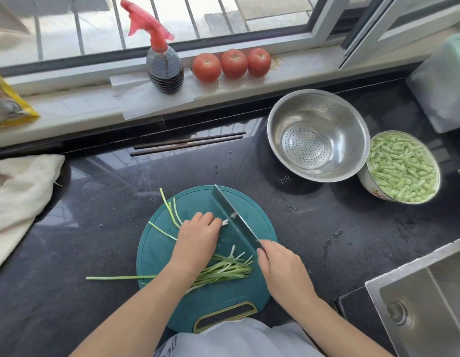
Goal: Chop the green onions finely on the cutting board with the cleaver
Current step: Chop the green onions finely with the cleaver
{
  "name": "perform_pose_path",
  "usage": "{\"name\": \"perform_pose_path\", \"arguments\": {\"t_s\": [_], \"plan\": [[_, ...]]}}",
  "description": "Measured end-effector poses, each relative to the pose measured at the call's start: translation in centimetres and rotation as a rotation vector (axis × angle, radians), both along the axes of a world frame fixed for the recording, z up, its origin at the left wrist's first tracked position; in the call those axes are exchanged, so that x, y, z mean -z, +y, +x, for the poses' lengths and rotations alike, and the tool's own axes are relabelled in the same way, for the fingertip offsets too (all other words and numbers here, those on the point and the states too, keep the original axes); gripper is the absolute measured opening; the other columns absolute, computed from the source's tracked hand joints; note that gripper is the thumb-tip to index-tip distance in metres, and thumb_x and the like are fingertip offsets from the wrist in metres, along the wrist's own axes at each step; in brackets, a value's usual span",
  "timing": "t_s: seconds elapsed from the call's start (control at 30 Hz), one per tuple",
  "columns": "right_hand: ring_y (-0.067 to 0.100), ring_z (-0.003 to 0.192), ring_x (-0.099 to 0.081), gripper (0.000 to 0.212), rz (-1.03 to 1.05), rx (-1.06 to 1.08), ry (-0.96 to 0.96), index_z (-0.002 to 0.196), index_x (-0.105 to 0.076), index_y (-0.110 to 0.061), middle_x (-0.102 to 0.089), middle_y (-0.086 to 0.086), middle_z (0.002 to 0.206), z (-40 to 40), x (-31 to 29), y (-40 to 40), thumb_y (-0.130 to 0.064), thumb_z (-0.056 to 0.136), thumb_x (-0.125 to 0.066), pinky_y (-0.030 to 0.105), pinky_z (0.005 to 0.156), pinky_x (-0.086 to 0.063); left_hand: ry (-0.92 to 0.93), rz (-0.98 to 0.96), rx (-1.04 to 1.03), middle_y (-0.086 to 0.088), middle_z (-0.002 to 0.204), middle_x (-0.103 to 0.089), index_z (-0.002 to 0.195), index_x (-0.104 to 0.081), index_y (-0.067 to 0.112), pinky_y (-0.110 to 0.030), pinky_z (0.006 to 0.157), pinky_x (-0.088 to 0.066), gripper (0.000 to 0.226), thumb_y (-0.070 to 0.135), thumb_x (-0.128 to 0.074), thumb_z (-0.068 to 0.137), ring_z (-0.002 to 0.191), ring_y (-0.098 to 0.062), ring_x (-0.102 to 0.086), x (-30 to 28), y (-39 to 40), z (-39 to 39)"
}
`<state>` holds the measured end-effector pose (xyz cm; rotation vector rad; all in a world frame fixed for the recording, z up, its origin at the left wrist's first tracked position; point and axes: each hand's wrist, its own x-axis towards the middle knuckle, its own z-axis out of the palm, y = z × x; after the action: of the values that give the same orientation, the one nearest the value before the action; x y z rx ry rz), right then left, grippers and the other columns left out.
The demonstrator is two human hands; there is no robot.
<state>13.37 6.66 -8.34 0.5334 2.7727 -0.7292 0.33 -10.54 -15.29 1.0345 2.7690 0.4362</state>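
Progress: early, judging by one small white cut bit | left hand [198, 231] curled, pinning thin green onions [225, 271] on round teal plastic cutting board [156, 256], frame centre | right hand [280, 264] gripping steel cleaver [234, 217] | most stalks lie whole, lower centre.

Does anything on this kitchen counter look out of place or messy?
One long green onion stalk sticks out past the left edge of the round teal cutting board onto the dark speckled counter. Small water drops dot the counter right of the board. Otherwise nothing stands out.
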Motion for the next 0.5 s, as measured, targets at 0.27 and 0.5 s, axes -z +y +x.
{"name": "perform_pose_path", "arguments": {"t_s": [0.27, 0.5], "plan": [[0.017, 0.053, -0.042, 0.02, 0.064, 0.004, -0.026, 0.084, -0.04, -0.034, -0.049, -0.007, 0.07, 0.8, -1.5, -1.2, -0.036, 0.103, -0.037, 0.029, 0.051, -0.03, -0.133, 0.097, -0.345, 0.004, 0.072, -0.055, 0.076, -0.072, 0.018, -0.039, 0.061, -0.043, 0.012, 0.019, -0.072, 0.089, 0.069, -0.024, -0.049, 0.2, 1.9, 0.9], [0.024, 0.046, -0.044, 0.016, 0.179, -0.037, -0.039, 0.084, -0.045, -0.029, -0.046, -0.003, 0.069, 1.5, -1.3, -1.8, -0.03, 0.1, -0.049, 0.035, 0.044, -0.03, -0.182, 0.137, -0.446, 0.004, 0.074, -0.058, 0.08, -0.075, 0.019, -0.038, 0.068, -0.04, 0.012, 0.025, -0.072, 0.09, 0.074, -0.024, -0.05, 0.4, 2.3, 1.1]]}}
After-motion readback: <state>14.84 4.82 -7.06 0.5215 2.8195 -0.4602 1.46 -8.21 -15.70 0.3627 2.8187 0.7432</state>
